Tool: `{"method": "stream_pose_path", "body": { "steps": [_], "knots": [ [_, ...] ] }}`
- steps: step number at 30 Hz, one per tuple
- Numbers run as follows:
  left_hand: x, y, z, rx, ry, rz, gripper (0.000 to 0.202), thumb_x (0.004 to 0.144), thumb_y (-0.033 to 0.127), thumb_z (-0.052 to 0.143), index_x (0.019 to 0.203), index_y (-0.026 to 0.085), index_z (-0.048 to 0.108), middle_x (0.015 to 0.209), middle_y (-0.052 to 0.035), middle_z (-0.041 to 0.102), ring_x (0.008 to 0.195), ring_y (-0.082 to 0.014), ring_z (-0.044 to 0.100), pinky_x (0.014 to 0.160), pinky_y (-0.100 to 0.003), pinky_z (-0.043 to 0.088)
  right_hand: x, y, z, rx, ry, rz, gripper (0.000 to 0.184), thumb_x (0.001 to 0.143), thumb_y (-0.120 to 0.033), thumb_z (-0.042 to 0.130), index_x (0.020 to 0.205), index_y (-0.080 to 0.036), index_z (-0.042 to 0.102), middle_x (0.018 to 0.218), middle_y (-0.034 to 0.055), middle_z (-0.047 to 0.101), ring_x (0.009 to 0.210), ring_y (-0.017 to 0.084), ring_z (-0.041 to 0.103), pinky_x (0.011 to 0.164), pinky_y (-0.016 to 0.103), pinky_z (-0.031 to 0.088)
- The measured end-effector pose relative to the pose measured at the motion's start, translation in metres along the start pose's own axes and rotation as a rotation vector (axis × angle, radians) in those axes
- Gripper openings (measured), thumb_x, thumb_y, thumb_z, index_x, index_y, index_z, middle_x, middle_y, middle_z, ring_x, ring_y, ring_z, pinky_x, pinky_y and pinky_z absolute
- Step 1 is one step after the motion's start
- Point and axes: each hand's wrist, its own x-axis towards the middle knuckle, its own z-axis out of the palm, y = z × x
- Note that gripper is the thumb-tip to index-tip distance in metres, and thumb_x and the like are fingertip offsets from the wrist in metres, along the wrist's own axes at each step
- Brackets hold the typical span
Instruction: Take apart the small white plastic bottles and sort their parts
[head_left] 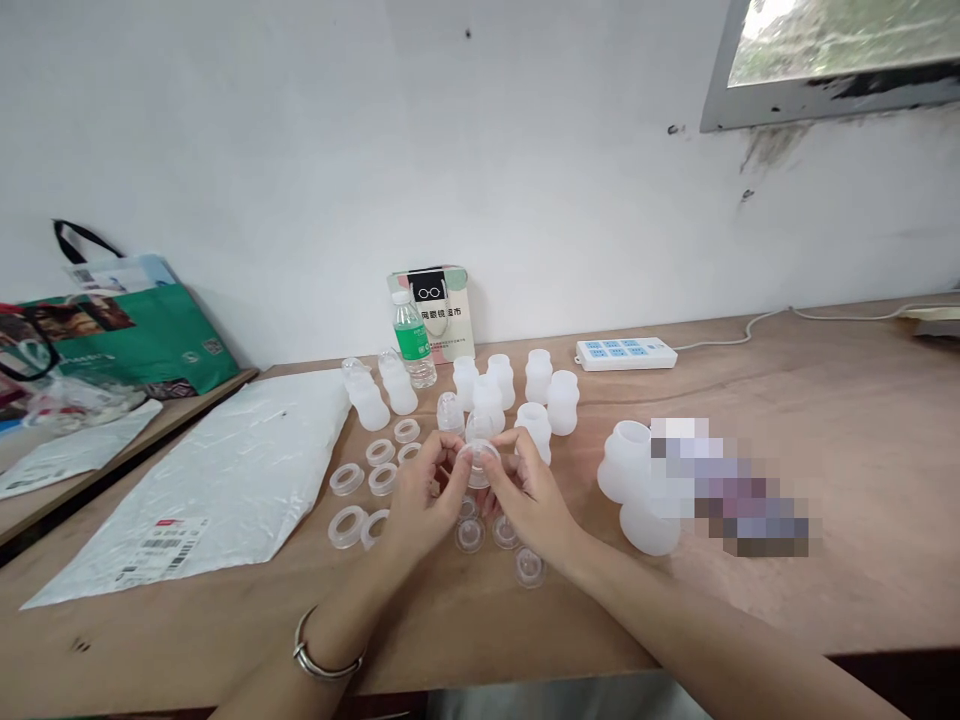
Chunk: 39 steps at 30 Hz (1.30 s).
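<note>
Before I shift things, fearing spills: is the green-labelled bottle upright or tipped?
Upright: the bottle stands on its base, cap on top.

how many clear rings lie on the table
7 rings visible, by the left hand: one farthest back, then a row of two, another two, and two nearest. The hand may hide more.

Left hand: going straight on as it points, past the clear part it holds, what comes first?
Probably the white bottle standing beyond the clear part, though depth is unclear from one view.
</note>
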Motion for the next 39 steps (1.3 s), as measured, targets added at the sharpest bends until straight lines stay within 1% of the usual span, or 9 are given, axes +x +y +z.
{"method": "stream_pose_path", "body": {
  "steps": [4,8,10,14,20,23,26,32,39],
  "knots": [
    [0.001,-0.002,0.0,-0.03,-0.064,0.027,0.021,0.089,0.038,0.049,0.079,0.019,0.048,0.065,0.0044,0.051,0.054,-0.0087,0.047,0.05,-0.02,0.037,0.0,-0.001,-0.003,-0.006,-0.004,-0.01,0.019,0.089,-0.043,0.047,0.087,-0.024,0.042,0.054,-0.0086,0.049,0.047,0.011,0.048,0.045,0.021,0.036],
    [0.001,0.001,0.001,-0.126,-0.101,0.03,0.022,0.089,0.039,0.05,0.081,0.019,0.051,0.069,0.0032,0.051,0.06,-0.0088,0.046,0.053,-0.019,0.038,-0.001,-0.003,-0.005,-0.054,0.006,-0.08,0.016,0.087,-0.036,0.049,0.08,-0.023,0.043,0.046,-0.0123,0.033,0.041,0.007,0.029,0.042,0.02,0.023],
    [0.002,0.004,0.002,-0.174,-0.13,0.018,0.023,0.088,0.04,0.052,0.08,0.018,0.051,0.07,0.003,0.051,0.06,-0.0084,0.045,0.053,-0.019,0.037,-0.001,-0.003,-0.005,-0.087,0.023,-0.115,0.016,0.086,-0.034,0.051,0.078,-0.023,0.043,0.046,-0.0129,0.029,0.041,0.007,0.025,0.042,0.02,0.02],
    [0.003,0.007,0.003,-0.287,-0.162,-0.019,0.028,0.085,0.045,0.055,0.079,0.018,0.049,0.07,0.0032,0.05,0.058,-0.0075,0.045,0.051,-0.017,0.038,-0.002,-0.004,-0.007,-0.166,0.051,-0.114,0.014,0.086,-0.035,0.052,0.083,-0.023,0.045,0.047,-0.0124,0.034,0.042,0.008,0.031,0.043,0.02,0.023],
    [0.009,0.012,0.003,-0.347,-0.145,-0.095,0.033,0.08,0.049,0.06,0.081,0.019,0.047,0.066,0.0051,0.049,0.052,-0.0072,0.044,0.043,-0.017,0.039,0.0,-0.008,-0.012,-0.25,-0.009,-0.074,0.016,0.091,-0.035,0.044,0.098,-0.023,0.052,0.057,-0.0066,0.05,0.05,0.011,0.048,0.049,0.022,0.035],
    [0.015,0.021,-0.004,-0.316,-0.248,-0.117,0.03,0.08,0.046,0.06,0.082,0.019,0.047,0.07,0.0035,0.054,0.06,-0.0093,0.051,0.052,-0.02,0.045,0.003,-0.015,-0.016,-0.221,-0.037,-0.062,0.018,0.091,-0.035,0.043,0.098,-0.023,0.056,0.064,-0.0041,0.055,0.056,0.012,0.053,0.054,0.023,0.039],
    [0.022,0.031,-0.015,-0.184,-0.351,-0.081,0.025,0.085,0.042,0.056,0.082,0.018,0.051,0.071,0.0016,0.057,0.065,-0.0108,0.053,0.058,-0.022,0.045,0.007,-0.025,-0.019,-0.19,-0.077,-0.005,0.02,0.091,-0.035,0.043,0.098,-0.023,0.057,0.064,-0.0045,0.053,0.053,0.011,0.052,0.052,0.022,0.038],
    [0.032,0.046,-0.02,0.007,-0.247,0.038,0.027,0.087,0.041,0.052,0.075,0.017,0.053,0.065,0.0028,0.051,0.06,-0.0095,0.045,0.052,-0.021,0.034,0.012,-0.045,-0.023,-0.319,-0.031,-0.12,0.017,0.09,-0.03,0.044,0.094,-0.022,0.058,0.052,-0.0082,0.041,0.047,0.01,0.038,0.047,0.022,0.029],
    [0.036,0.046,-0.003,-0.212,-0.123,0.041,0.021,0.083,0.036,0.056,0.075,0.018,0.046,0.068,0.0038,0.048,0.06,-0.0086,0.045,0.053,-0.019,0.037,0.012,-0.037,-0.025,-0.205,0.037,-0.116,0.024,0.09,-0.04,0.046,0.105,-0.024,0.056,0.061,-0.0053,0.051,0.055,0.012,0.047,0.051,0.023,0.036]
  ]
}}
